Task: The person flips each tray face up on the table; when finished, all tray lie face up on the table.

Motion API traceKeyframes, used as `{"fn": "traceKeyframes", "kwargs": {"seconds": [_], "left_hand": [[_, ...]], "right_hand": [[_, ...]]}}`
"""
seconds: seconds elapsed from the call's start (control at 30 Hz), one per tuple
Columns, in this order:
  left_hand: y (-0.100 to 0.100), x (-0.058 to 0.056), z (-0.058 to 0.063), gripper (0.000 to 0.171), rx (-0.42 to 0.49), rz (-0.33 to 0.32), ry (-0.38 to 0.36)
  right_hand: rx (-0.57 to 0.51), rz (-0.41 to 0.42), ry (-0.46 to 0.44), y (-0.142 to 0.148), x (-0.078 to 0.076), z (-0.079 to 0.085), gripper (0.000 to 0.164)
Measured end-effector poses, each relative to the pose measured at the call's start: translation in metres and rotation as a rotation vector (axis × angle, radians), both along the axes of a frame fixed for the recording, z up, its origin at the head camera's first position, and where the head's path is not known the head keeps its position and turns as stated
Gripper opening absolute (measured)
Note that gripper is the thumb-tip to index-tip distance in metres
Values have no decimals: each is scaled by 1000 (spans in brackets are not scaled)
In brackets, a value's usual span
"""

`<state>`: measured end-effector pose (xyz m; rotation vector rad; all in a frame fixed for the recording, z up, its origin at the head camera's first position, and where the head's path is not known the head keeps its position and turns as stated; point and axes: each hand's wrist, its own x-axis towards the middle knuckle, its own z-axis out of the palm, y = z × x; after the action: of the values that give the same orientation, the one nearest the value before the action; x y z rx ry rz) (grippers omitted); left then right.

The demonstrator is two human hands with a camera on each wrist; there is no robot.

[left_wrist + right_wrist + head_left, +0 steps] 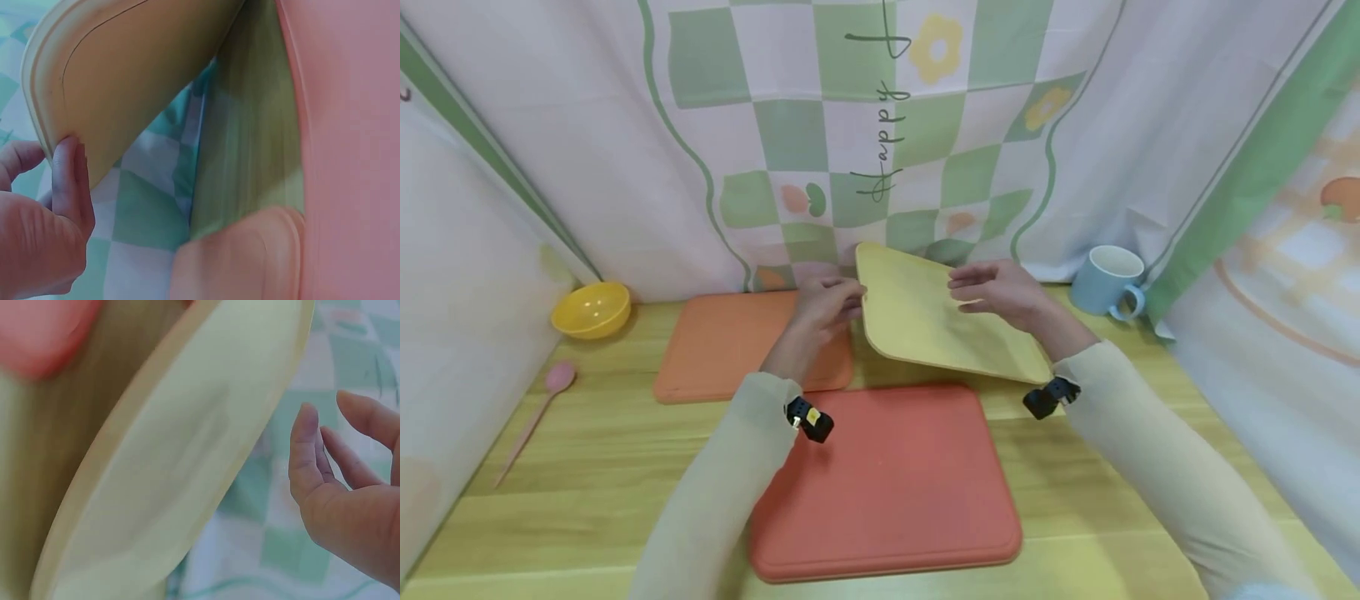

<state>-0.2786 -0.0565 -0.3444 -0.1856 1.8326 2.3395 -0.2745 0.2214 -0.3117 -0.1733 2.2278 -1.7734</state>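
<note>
A yellow cutting board [917, 312] is tilted above the back of the table, its left end raised. My left hand [823, 310] pinches its left edge between thumb and fingers; the underside of the board [125, 87] faces the left wrist camera. Over the board's upper right side is my right hand [1000, 293], fingers loosely bent and holding nothing. In the right wrist view a gap separates that hand [350, 481] from the board. An orange cutting board [730, 346] lies flat under my left wrist. Closer to me lies a red cutting board [887, 483].
A yellow bowl [592, 310] stands at the back left, with a pink spoon [542, 408] in front of it. At the back right is a light blue mug [1105, 282]. A checked curtain [865, 125] hangs behind the wooden table [1097, 467].
</note>
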Motion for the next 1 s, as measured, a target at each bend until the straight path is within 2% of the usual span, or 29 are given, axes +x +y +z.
{"fn": "traceKeyframes", "kwargs": {"seconds": [0.23,0.43,0.6,0.67,0.83,0.9,1.0], "left_hand": [[-17,0,-10,18,-48,38,-17],[-24,1,-14,19,-30,36,-4],[-27,3,-16,20,-31,26,14],[-28,3,-17,19,-29,28,13],[-28,2,-20,13,-1,40,14],[-28,2,-21,14,10,43,20],[-27,1,-22,17,20,47,28]], "right_hand": [[-70,-152,10,56,-8,-23,37],[100,-264,50,89,-8,-39,55],[123,-395,97,102,-8,-42,42],[45,-380,42,105,-8,-43,45],[-36,-248,-168,108,-6,-44,67],[-61,-227,-189,108,-5,-44,69],[-170,-222,-188,110,-3,-42,67]]}}
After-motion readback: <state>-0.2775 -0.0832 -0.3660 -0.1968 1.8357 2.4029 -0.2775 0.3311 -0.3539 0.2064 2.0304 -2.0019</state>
